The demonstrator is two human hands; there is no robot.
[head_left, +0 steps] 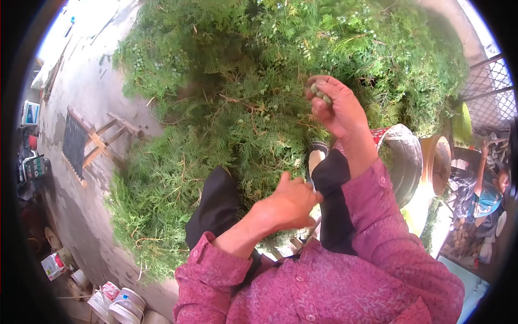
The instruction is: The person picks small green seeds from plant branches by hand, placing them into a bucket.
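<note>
My right hand (342, 110) is raised over the greenery, its fingers curled around several small green seed cones (322, 95). Lower down, in front of my lap, my left hand (288, 204) has its fingers curled inward; whatever they may hold is hidden. A large heap of cut evergreen branches (243, 102) with scale-like leaves spreads before me and around my knees. Pale bluish cones show on some sprigs at its far side.
A metal bucket (402, 162) and a tan container (435, 162) stand close on my right. To the left a folding stool (89, 143) lies on the concrete floor (70, 200). White buckets (127, 305) sit at lower left. Wire mesh (493, 83) borders the right.
</note>
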